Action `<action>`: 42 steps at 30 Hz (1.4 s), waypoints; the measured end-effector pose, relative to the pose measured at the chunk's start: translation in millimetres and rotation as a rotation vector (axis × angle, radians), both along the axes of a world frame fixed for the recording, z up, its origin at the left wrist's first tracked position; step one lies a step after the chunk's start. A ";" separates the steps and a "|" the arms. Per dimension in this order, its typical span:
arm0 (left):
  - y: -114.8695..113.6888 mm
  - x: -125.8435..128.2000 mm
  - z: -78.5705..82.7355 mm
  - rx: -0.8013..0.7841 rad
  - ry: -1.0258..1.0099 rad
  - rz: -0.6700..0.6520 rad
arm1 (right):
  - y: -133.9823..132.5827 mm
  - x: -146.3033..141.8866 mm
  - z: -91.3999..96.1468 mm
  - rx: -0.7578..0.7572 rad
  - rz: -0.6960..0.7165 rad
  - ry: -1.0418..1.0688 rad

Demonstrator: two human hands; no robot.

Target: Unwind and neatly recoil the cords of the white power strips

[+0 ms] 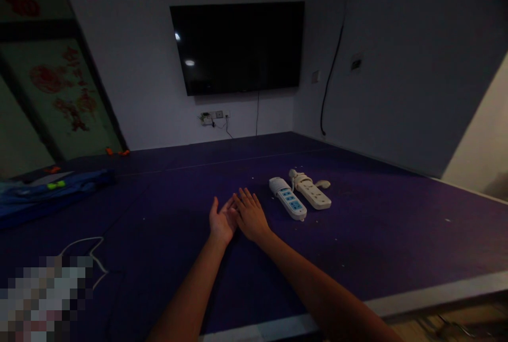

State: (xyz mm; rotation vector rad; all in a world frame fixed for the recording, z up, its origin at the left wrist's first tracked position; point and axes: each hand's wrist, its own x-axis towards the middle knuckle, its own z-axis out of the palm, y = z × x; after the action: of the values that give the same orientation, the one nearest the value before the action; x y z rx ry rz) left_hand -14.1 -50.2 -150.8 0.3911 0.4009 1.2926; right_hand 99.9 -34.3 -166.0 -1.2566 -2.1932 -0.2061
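Note:
My left hand (223, 221) is turned palm up above the dark purple surface, its thumb stretched out and its fingers partly covered. Across those fingers lies my right hand (251, 216), palm down with the fingers extended. Neither hand holds a thing. Just right of my right hand sits a white power strip (289, 199) with blue sockets, its cord wound around the far end. Close beside it rests a second power strip (315, 194), cream-white, also with its cord wrapped around it and a plug by its side.
A wall-mounted television (242, 48) hangs above a wall outlet (219, 114) with cables. Blue cloth (75, 183) lies at the left. A white cable (93, 249) curls near a pixelated area at lower left. The surface's pale front edge (440, 294) runs along the lower right.

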 end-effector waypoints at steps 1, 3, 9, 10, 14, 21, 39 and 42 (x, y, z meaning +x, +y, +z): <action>0.2 0.2 0.1 0.013 -0.011 -0.010 | 1.7 1.5 0.0 -0.004 -0.018 0.001; 1.2 0.6 0.0 0.029 -0.012 -0.018 | 5.2 4.5 -0.4 -0.011 -0.053 0.006; 4.8 0.3 -1.1 0.008 0.030 0.013 | 6.0 5.9 -1.0 0.002 -0.040 0.007; 5.5 0.3 -1.4 -0.001 0.031 0.022 | 4.8 5.1 -0.2 0.010 -0.023 0.005; 9.7 0.9 -4.3 -0.043 0.077 0.132 | 2.1 4.4 4.6 0.069 0.036 0.008; 15.0 -1.8 -7.5 -0.082 0.231 0.387 | 12.0 19.7 5.1 0.042 -0.096 0.103; 17.4 -5.1 -5.0 -0.063 0.214 0.391 | 24.0 32.9 2.3 0.096 -0.184 0.191; 16.9 -3.3 -3.6 -0.065 0.217 0.401 | 23.3 33.4 3.7 0.087 -0.160 0.188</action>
State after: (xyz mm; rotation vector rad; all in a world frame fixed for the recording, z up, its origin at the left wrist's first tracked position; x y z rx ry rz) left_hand -17.4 -33.3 -154.4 0.4099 0.7303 1.6273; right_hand 133.4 -11.0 -162.3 -1.3467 -1.9072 -0.2348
